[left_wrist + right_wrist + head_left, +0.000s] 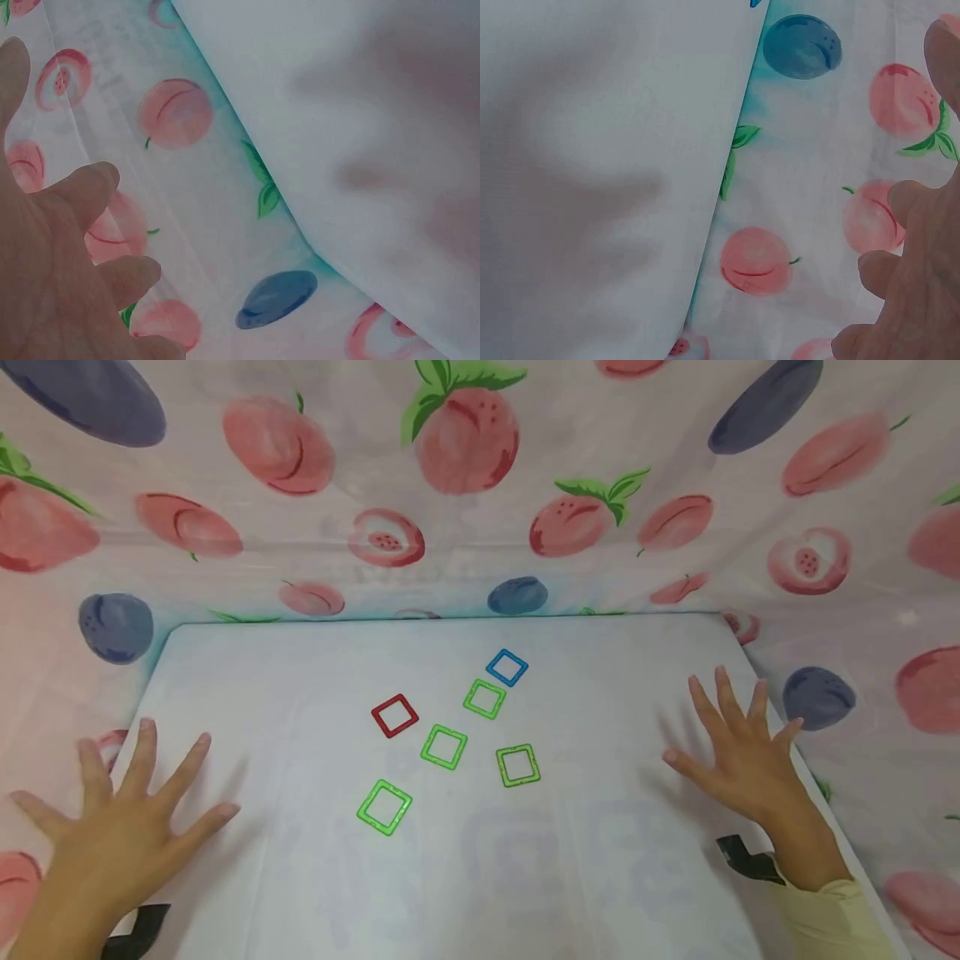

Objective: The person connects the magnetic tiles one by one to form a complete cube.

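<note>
My left hand [120, 835] is spread with its fingers apart over the left side of the white tabletop [315, 877], holding nothing. Over the right side, my right hand [742, 760] is likewise spread and holds nothing. Between them lie several square plastic frames. A red square frame [394, 716] is left of the middle, and a blue square frame [507, 667] is farthest back. Green square frames lie about them: one beside the blue [484, 699], another near the centre [444, 747], a third to the right [518, 765]. The nearest green frame [384, 807] is at front left.
Fruit-patterned cloth [465, 527] rises behind the table and runs along both sides. The table's back edge [450, 619] meets it. A black strap [750, 860] sits at the right wrist, another strap [135, 933] at the left. The wrist views show mostly cloth and tabletop with hand shadows.
</note>
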{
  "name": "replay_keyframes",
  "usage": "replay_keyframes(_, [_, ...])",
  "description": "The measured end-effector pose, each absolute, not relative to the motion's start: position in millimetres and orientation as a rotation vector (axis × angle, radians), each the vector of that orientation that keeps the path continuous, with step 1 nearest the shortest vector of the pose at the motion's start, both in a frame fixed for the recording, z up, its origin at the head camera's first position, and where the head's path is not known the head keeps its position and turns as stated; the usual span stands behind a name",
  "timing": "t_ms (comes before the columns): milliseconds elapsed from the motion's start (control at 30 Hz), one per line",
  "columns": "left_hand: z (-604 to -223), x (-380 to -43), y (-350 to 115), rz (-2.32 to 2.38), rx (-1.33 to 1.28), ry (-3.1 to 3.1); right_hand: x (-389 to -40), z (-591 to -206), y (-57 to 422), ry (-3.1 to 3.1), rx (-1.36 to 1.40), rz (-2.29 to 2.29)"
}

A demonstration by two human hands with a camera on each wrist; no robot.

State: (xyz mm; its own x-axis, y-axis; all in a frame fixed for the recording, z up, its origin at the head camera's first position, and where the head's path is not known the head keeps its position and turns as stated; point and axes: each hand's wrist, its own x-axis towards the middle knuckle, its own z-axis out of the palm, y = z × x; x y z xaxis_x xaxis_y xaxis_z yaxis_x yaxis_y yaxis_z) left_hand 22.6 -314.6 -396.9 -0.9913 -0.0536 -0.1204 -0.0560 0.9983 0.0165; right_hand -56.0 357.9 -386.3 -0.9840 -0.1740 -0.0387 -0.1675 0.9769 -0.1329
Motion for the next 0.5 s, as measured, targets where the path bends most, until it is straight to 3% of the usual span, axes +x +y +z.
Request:
replay_keyframes(233, [-408.4,20.5,-291.0,0.208,0.054,3.044,-56.2,-391.8,342.7,3.070,-0.324,-0.318])
replay_keyframes(500, [-419.2,28.5,-229.4,0.360,0.240,3.002,-60.5,-413.4,288.2,2.970,-0.473,-0.468])
